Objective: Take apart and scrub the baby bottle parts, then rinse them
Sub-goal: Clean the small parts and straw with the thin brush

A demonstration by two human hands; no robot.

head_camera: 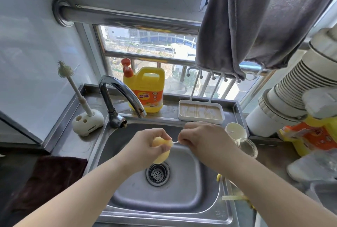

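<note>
Over the steel sink [204,197], my left hand [147,146] grips a pale yellow bottle part [161,155], a soft rounded piece. My right hand [202,139] pinches a thin white brush stick [175,142] whose tip enters the yellow part. Both hands hover just above the drain strainer [157,173]. On the rim at the right lie a clear bottle body [246,146] on its side and a white cup-like part [234,130]. A yellow straw piece [231,198] lies on the sink's right edge.
The tap [124,97] arches over the sink's back left, not running. A bottle brush [73,84] stands in a white holder [87,122]. Yellow dish soap [145,89] and a white drying tray [200,111] sit on the back ledge. A dark cloth [51,177] lies left.
</note>
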